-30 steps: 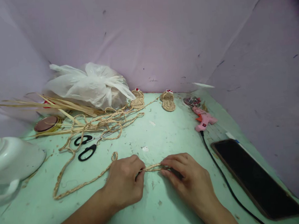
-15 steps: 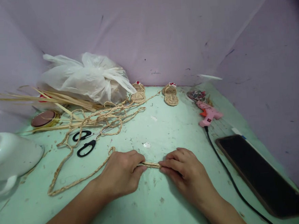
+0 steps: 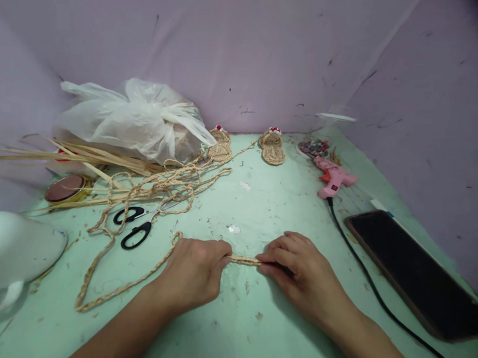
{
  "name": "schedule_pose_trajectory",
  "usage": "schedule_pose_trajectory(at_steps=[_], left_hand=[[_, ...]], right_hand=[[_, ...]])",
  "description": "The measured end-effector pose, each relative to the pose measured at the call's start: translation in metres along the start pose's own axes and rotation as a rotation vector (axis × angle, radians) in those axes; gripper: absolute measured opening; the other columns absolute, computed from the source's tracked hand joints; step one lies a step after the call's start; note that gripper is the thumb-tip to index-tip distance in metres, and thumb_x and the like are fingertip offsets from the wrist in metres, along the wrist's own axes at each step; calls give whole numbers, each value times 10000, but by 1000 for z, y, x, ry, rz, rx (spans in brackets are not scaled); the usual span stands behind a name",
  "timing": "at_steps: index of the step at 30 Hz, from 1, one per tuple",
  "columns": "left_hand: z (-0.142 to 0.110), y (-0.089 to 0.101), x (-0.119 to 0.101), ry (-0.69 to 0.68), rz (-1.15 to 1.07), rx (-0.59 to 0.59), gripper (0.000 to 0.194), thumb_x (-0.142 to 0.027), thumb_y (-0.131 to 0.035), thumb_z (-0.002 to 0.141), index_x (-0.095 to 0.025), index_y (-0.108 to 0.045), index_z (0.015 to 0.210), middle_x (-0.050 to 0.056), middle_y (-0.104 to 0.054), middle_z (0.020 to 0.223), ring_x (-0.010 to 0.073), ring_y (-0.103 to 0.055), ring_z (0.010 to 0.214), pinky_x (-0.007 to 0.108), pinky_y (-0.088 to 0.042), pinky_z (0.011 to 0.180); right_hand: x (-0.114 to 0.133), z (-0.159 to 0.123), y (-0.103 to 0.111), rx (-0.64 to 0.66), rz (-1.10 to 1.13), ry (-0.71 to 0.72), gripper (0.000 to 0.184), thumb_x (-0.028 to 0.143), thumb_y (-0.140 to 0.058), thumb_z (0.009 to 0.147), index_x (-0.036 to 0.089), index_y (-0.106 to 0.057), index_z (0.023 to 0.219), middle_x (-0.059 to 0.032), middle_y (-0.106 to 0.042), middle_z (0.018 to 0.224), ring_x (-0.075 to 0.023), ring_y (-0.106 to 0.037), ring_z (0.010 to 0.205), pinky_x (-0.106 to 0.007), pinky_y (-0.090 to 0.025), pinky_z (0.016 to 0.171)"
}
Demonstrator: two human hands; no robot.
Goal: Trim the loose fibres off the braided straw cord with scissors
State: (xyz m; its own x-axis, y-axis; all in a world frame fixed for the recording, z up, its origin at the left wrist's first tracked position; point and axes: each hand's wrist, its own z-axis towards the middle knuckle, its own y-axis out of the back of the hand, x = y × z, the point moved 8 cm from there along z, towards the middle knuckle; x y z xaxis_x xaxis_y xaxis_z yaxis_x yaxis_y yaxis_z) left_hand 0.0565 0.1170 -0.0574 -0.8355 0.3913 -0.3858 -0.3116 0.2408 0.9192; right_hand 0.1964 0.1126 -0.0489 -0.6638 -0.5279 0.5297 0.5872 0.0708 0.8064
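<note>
Between my hands a short doubled length of braided straw cord (image 3: 245, 261) is stretched just over the green tabletop. My left hand (image 3: 198, 269) pinches its left end, and my right hand (image 3: 292, 268) pinches its right end between thumb and fingers. From behind my left hand the same kind of cord loops out left and back into a loose tangle. Scissors (image 3: 135, 235) with black handles lie beside that tangle, their blades partly under the cord. Two small woven straw slippers (image 3: 273, 148) with red and white beads rest by the wall.
A white plastic bag (image 3: 136, 120) and dry straw strips (image 3: 110, 155) lie at back left, near a round tin (image 3: 65, 188). A white jug (image 3: 18, 249) lies at left. On the right are a pink glue gun (image 3: 334, 179), its black cord (image 3: 362, 266) and a phone (image 3: 421, 275).
My right hand has shifted slightly right, and a little more of the doubled cord shows between my hands. The whole view has tilted a little.
</note>
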Motion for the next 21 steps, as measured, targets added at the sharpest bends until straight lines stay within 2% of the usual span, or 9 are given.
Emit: schedule_pose_trajectory(at_steps=[6, 11, 14, 16, 19, 21], left_hand=[[0, 3, -5, -72, 58, -36, 210, -203, -392, 809, -207, -588, 732, -5, -602, 578, 134, -537, 515, 239, -281, 502], [-1, 5, -6, -164, 8, -50, 185, -189, -417, 787, -210, -595, 742, -2, -577, 571, 123, -517, 506, 229, -303, 502], [-2, 7, -6, -175, 0, -82, 180, -188, -421, 779, -208, -597, 745, -3, -556, 545, 124, -508, 495, 228, -313, 500], [-2, 7, -8, -174, 36, -87, 178, -182, -419, 779, -202, -593, 752, 0, -561, 548, 128, -512, 491, 231, -309, 493], [-3, 4, -12, -170, 91, -67, 185, -179, -404, 790, -190, -581, 738, 5, -576, 553, 141, -528, 486, 243, -292, 482], [-3, 2, -15, -162, 107, -49, 192, -188, -393, 799, -185, -572, 728, 9, -586, 561, 155, -541, 494, 251, -282, 480]], right_hand=[[-9, 1, 4, 111, 15, -14, 68, 217, -584, 764, 246, -634, 801, -8, -641, 722, -167, -561, 690, -366, -390, 761], [-3, 3, 6, 103, -82, 42, 119, 172, -517, 797, 237, -614, 773, 5, -634, 689, -155, -550, 670, -409, -322, 880], [-2, 2, 8, 96, -101, 23, 103, 196, -525, 791, 238, -615, 762, 1, -631, 688, -159, -548, 659, -400, -348, 847], [0, 1, 12, 55, -109, 10, 73, 255, -574, 761, 235, -622, 812, -19, -637, 748, -177, -552, 700, -399, -367, 813], [13, 1, 14, -28, -128, 73, 245, 327, -602, 743, 229, -613, 966, -58, -641, 868, -208, -545, 796, -431, -345, 842], [22, 2, 7, -24, -116, 116, 250, 304, -571, 776, 229, -606, 1012, -62, -646, 878, -204, -534, 798, -431, -339, 841]])
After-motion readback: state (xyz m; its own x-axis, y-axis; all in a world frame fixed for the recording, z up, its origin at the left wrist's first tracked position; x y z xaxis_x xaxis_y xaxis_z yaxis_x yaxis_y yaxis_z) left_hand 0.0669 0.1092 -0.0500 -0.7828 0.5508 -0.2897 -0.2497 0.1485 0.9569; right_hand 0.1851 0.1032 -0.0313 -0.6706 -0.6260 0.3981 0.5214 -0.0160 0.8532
